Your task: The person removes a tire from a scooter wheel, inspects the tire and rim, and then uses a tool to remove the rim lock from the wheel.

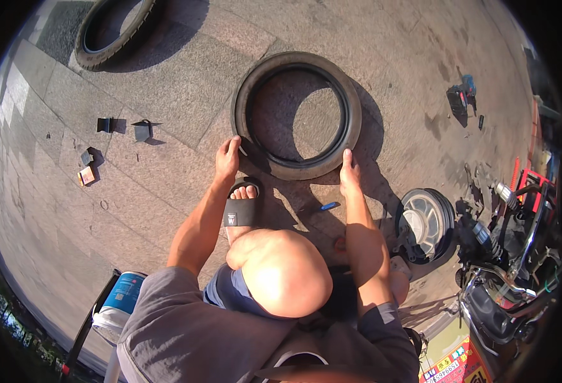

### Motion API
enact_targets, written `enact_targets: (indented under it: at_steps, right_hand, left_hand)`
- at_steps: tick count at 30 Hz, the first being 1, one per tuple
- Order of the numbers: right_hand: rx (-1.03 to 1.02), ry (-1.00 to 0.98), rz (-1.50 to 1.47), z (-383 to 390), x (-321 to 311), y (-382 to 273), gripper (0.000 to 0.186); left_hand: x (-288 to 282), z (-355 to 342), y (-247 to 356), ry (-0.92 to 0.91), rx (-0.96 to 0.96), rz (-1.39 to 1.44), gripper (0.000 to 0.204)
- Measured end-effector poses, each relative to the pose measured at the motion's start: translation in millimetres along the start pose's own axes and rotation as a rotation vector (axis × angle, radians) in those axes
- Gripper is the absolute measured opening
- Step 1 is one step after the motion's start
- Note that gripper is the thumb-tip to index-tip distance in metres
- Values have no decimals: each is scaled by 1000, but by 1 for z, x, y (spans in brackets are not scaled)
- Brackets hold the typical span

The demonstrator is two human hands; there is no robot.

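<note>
A black tyre is in front of me, casting a shadow on the stone paving. My left hand has its fingers closed on the tyre's near-left side. My right hand grips the near-right side, thumb over the rubber. Below the tyre, near my sandalled foot, lies a small blue object. A wheel with a silver hub lies to the right of my right forearm.
A second tyre lies at upper left. Small black pieces and a small box lie left. A blue-and-black tool is at upper right. Vehicle parts crowd the lower right. A bucket stands at lower left.
</note>
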State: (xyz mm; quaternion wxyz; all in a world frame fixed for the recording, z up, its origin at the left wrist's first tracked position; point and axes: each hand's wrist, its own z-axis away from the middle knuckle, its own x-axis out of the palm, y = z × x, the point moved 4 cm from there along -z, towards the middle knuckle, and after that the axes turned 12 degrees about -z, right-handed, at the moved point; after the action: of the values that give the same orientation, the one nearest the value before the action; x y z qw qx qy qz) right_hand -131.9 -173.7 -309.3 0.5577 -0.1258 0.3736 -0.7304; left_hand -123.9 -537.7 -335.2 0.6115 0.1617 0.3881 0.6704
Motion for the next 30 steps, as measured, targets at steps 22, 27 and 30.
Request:
enact_targets:
  at_steps: [22,27,30]
  right_hand:
    - [10,-195,-493,10,-3,11,74]
    - [26,-278,-589,30,7,7,68]
    - [70,-301,-601,36,11,17,67]
  left_hand:
    - [-3,14,6,15,14,111,58]
    - [-5,12,7,-20,0,265,58]
    - [-7,-2,-17,2,-63,340,60]
